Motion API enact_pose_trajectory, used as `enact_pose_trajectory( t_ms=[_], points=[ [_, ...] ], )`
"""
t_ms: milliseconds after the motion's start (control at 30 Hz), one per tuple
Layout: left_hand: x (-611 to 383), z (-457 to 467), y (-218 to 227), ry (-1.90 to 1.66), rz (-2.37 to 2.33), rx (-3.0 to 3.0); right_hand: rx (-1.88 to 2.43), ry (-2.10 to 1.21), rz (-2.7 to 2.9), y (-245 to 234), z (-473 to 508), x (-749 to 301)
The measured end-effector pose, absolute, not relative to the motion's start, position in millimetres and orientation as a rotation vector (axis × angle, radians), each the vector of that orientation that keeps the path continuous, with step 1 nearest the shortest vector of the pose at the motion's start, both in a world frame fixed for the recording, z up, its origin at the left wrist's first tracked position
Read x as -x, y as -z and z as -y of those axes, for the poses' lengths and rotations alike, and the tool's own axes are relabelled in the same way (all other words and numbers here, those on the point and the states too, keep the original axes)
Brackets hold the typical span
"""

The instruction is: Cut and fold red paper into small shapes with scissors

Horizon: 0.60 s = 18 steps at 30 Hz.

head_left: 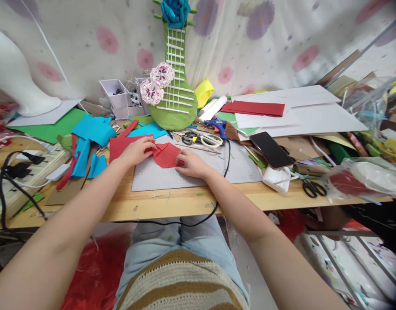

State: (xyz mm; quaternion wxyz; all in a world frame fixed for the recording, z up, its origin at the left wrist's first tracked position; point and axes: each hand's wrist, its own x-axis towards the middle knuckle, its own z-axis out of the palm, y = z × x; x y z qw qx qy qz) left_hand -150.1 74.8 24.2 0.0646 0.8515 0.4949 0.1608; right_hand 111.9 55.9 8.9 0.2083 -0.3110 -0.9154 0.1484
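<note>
A folded piece of red paper lies on the grey cutting mat at the desk's front. My left hand rests on its left edge, fingers curled and pressing the paper down. My right hand holds the paper's lower right corner, fingers pinched on it. A larger red sheet lies flat under and to the left of my left hand.
Scissors and a blue glue gun lie behind the mat, its black cord running over the desk edge. A black phone, a green paper guitar, blue paper scraps, a power strip and black scissors crowd the desk.
</note>
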Motion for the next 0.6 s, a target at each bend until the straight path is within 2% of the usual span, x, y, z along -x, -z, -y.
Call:
enact_pose_trajectory(
  t_ms=[167,367,600],
  points=[
    [148,-69,-19,-0.631,-1.512,-2.544,0.888,-0.365,2.563,-13,-55,-112],
    [134,-47,-20,-0.739,-1.664,-2.511,0.875,-0.131,2.605,-14,-56,-112],
    [114,-16,-14,-0.681,-1.67,-2.561,0.799,0.012,2.708,-21,-68,-120]
  ],
)
